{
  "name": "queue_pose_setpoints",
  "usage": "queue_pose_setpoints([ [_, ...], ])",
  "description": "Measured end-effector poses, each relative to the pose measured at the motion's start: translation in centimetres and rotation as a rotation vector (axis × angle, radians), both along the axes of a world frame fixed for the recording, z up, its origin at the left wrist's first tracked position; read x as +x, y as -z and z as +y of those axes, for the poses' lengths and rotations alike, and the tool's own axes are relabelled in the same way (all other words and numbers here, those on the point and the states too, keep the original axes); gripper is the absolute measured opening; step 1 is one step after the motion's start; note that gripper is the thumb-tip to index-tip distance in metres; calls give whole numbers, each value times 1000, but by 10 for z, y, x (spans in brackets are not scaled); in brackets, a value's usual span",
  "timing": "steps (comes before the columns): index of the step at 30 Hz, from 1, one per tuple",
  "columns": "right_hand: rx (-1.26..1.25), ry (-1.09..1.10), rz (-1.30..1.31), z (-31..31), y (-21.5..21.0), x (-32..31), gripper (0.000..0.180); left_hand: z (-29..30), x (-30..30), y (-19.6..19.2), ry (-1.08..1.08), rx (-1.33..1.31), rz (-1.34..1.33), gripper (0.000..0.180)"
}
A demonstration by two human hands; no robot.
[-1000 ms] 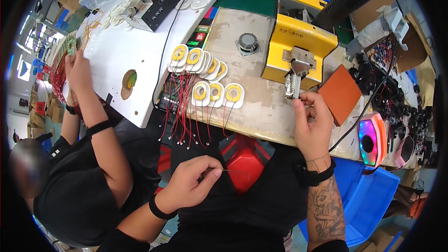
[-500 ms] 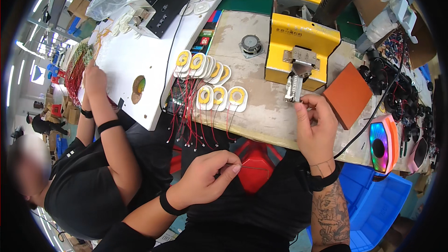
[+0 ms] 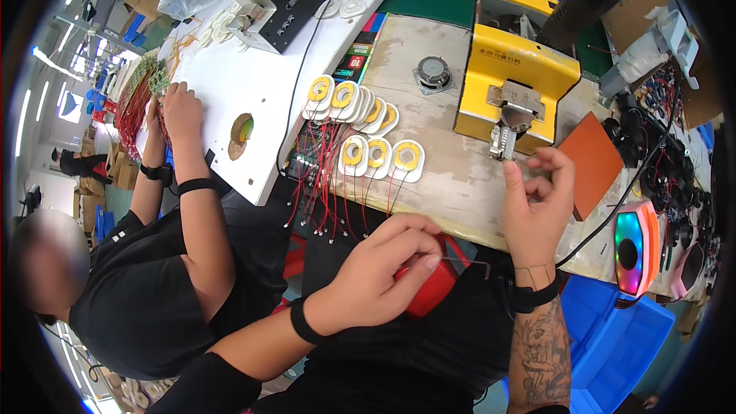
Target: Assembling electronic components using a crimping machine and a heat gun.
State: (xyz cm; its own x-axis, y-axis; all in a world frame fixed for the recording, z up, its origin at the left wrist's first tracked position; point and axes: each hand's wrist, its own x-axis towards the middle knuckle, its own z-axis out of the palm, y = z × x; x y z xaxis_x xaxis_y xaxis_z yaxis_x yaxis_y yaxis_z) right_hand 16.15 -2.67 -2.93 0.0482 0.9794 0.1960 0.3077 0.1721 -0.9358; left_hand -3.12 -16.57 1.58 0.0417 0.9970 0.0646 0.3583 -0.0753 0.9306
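My left hand (image 3: 379, 276) is closed, thumb against fingers, on a thin L-shaped hex key (image 3: 469, 263) that sticks out to the right above my lap. My right hand (image 3: 541, 203) is just in front of the yellow bench machine (image 3: 521, 61), its thumb and forefinger apart and the other fingers curled. I see nothing between them. Close above the thumb is the machine's small metal feed head (image 3: 503, 142). White oval pieces with yellow rings (image 3: 376, 155) lie left of the machine, their red wires (image 3: 330, 199) hanging over the table's front edge.
A round speaker driver (image 3: 434, 73) rests behind the pieces. Right of the machine are an orange-brown board (image 3: 590, 165), a black cable and a lit speaker (image 3: 630, 249). Blue bins (image 3: 621, 337) stand below. At left, a co-worker (image 3: 153, 261) handles wired parts at the white table (image 3: 230, 100).
My right hand has come away from the feed head, and its thumb and forefinger have parted. My left hand has moved right and slightly up with the hex key. The view has shifted slightly.
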Motion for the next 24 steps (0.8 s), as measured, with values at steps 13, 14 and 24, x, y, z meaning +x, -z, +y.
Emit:
queue_pose_setpoints([
  [13,189,-52,-332,14,-23,11,66,69,17,23,63,245,120,5],
  [14,189,-53,-334,14,-21,11,66,70,18,22,89,199,83,6],
  [24,209,-16,-334,15,-18,6,59,76,18,23,136,174,3,7],
])
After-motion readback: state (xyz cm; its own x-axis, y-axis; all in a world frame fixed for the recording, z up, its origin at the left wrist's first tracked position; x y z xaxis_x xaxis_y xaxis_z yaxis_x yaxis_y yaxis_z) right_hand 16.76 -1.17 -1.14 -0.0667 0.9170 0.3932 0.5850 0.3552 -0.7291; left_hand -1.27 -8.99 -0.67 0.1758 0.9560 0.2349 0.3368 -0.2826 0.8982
